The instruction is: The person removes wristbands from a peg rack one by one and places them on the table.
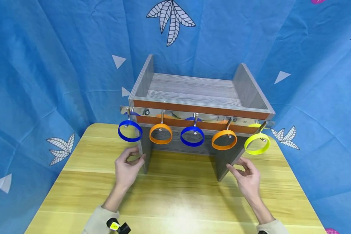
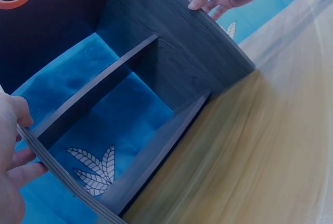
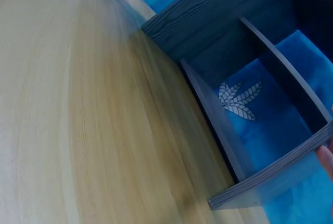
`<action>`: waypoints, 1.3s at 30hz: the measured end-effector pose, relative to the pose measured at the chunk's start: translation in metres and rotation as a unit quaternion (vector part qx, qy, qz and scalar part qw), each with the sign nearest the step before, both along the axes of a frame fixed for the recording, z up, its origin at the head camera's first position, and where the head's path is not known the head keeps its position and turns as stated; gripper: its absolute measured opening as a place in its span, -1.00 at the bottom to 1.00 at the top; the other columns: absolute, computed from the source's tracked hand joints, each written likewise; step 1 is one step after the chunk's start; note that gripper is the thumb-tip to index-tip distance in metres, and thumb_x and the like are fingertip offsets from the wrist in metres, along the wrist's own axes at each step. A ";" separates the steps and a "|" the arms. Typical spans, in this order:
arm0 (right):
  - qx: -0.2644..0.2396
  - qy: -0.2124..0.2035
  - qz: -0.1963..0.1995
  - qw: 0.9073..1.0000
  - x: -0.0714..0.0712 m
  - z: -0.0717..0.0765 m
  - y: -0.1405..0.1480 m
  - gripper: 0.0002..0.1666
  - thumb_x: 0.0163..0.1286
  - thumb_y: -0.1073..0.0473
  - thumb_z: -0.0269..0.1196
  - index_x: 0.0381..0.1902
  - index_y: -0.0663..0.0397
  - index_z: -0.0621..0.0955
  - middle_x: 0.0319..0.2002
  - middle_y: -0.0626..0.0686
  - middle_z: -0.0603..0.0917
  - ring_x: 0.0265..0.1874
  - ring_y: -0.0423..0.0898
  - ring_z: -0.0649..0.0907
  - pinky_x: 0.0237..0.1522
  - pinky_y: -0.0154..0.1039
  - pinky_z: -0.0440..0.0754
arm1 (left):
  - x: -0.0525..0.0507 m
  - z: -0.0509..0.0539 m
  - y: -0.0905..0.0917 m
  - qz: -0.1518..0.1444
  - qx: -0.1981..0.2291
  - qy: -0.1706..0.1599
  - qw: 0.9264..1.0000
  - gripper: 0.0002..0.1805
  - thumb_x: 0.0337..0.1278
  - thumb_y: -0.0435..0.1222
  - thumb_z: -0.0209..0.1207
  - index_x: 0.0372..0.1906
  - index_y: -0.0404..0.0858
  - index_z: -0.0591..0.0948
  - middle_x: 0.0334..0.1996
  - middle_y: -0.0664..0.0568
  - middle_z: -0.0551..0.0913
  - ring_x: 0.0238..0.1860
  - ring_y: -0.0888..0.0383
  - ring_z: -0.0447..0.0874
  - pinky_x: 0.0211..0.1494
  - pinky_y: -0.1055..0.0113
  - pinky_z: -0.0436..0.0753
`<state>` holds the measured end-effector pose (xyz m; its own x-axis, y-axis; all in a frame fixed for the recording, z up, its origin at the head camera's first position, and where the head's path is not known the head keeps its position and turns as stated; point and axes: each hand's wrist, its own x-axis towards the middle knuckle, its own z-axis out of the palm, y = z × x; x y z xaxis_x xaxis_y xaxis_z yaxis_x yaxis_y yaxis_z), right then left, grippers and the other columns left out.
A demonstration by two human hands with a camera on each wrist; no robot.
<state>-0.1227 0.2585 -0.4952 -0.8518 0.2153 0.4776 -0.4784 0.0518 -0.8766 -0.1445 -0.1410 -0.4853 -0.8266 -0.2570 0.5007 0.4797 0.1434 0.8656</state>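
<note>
Hands (image 1: pixel 126 170) (image 1: pixel 248 180) on side edges of gray shelf (image 1: pixel 193 87), broad tabletop (image 1: pixel 175 195) in front

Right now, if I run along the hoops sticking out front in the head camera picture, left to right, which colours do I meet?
First blue hoop → first orange hoop → second blue hoop → second orange hoop → yellow hoop.

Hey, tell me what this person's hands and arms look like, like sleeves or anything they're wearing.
The left hand and right hand are bare. Light beige sleeves cover the forearms, ending short of the hands. A small black device with a bright yellow patch sits at the left cuff; something dark at the right cuff is mostly cut off.
</note>
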 end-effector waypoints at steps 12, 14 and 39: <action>0.012 0.005 0.004 1.000 -0.009 0.000 -0.010 -0.53 0.14 0.72 0.36 0.05 0.60 0.60 -0.22 -0.21 0.79 -0.18 -0.34 0.76 -0.24 -0.47 0.84 | -0.003 0.000 -0.009 0.012 -0.005 0.005 1.000 -0.64 -0.05 -0.73 0.35 -0.07 -0.48 0.72 -0.23 0.26 0.74 -0.19 0.42 0.74 -0.19 0.45 0.87; 0.014 0.006 0.006 1.000 -0.011 0.000 -0.011 -0.54 0.15 0.72 0.36 0.04 0.60 0.61 -0.23 -0.21 0.79 -0.19 -0.35 0.76 -0.24 -0.47 0.84 | -0.003 0.001 -0.011 0.014 -0.003 0.005 1.000 -0.64 -0.06 -0.74 0.35 -0.08 -0.51 0.71 -0.23 0.27 0.74 -0.20 0.42 0.74 -0.20 0.45 0.86; 0.034 -0.006 -0.001 0.999 -0.016 0.002 -0.013 -0.53 0.17 0.68 0.37 0.08 0.56 0.62 -0.22 -0.24 0.79 -0.19 -0.35 0.76 -0.23 -0.49 0.84 | -0.005 0.007 -0.022 0.001 -0.026 -0.025 0.999 -0.64 -0.02 -0.70 0.39 -0.05 -0.49 0.71 -0.19 0.42 0.72 -0.17 0.48 0.75 -0.20 0.48 0.86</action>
<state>-0.1388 0.2454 -0.4937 -0.8569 0.1847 0.4812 -0.4679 0.1128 -0.8766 -0.1494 -0.1627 -0.4786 -0.8501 -0.2342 0.4717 0.4359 0.1895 0.8798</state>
